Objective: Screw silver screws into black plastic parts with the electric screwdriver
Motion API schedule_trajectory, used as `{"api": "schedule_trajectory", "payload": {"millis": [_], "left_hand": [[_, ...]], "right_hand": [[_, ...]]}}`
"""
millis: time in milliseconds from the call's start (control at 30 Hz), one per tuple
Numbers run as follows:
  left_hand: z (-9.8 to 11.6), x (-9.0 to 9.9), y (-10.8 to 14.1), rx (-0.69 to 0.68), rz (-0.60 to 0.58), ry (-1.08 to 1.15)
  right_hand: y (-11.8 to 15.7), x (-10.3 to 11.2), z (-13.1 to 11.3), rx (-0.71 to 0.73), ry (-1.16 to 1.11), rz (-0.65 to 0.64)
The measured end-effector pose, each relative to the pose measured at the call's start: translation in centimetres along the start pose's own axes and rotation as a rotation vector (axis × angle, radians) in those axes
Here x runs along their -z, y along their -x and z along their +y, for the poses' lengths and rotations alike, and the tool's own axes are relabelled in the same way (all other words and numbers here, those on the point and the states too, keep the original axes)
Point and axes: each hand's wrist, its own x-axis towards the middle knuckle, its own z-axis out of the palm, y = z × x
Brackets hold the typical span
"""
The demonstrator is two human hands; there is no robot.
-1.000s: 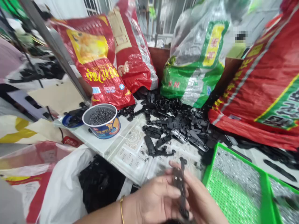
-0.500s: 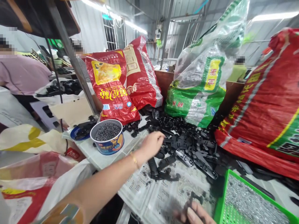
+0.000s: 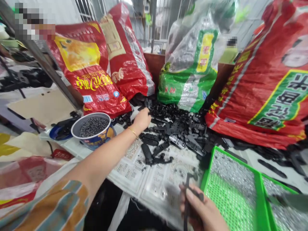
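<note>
My left hand (image 3: 142,119) is stretched out to the far side of the table, at the left edge of a heap of black plastic parts (image 3: 178,128). Its fingers are curled together and point away, so what they grip, if anything, is hidden. Near the front edge, my right hand (image 3: 204,208) is closed around a slim black plastic part (image 3: 186,202), held roughly upright. A few longer black pieces (image 3: 147,154) lie apart from the heap on the patterned cover, between my hands.
A tub of small dark pieces (image 3: 92,128) stands left of my arm. Green trays (image 3: 231,192) with small shiny pieces sit at right. Red sacks (image 3: 260,80) and a green-white sack (image 3: 190,86) line the back. A blue dish (image 3: 60,134) is at left.
My left hand has moved farther out towards the back of the heap. The right hand has risen more into view with the black part. The view has tilted down and shifted right.
</note>
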Motion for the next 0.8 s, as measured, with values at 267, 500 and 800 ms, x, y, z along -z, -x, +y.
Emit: {"api": "schedule_trajectory", "payload": {"millis": [267,500,800], "left_hand": [[1.5,-2.1,14.9,0.404,-0.540,0.788],[0.8,-3.6,18.9,0.363,-0.513,0.851],[0.8,-3.4,20.1,0.403,-0.535,0.701]], "right_hand": [[-0.5,0.0,-0.7,-0.024,0.015,-0.045],[-0.9,0.4,0.5,0.055,0.169,-0.187],[-0.5,0.8,-0.3,0.222,0.279,-0.067]]}}
